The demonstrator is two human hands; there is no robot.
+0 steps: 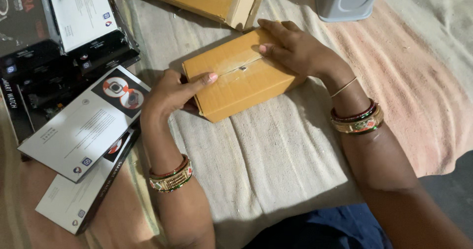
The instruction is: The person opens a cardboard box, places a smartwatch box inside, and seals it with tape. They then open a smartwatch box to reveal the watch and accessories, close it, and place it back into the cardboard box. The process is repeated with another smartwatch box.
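A small brown cardboard box lies on a pale striped cloth, its two top flaps closed along a seam with clear tape. My left hand grips the box's left end, the thumb pressed on the top near the seam. My right hand lies flat over the box's far right corner, fingers spread and pressing the flap down. Both wrists carry coloured bangles.
Several flat black-and-white product boxes are stacked at the left. A larger brown carton lies at the top middle, a grey plastic bin at the top right. A pink cloth covers the right side.
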